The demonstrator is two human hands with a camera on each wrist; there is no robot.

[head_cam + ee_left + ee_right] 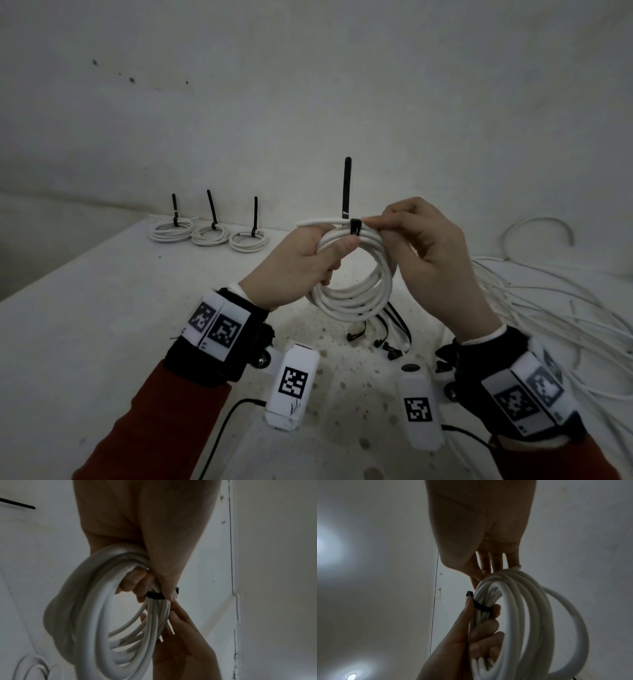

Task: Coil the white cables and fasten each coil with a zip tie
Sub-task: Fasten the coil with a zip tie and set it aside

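I hold a white cable coil (352, 294) upright above the table. My left hand (330, 253) grips its upper left side, thumb in front. A black zip tie (355, 228) wraps the top of the coil, and its tail (347, 186) sticks straight up. My right hand (383, 229) pinches the coil just right of the tie's head. In the left wrist view the tie band (154, 595) crosses the strands between my left hand (150, 586) and right hand (178, 622). The right wrist view shows the coil (522, 615), the zip tie (482, 607) and my left thumb beside it.
Three tied coils (210, 234) lie in a row at the table's back left, each with a tie tail standing up. Several loose black zip ties (385, 337) lie under the held coil. A tangle of loose white cables (548, 308) spreads over the right side.
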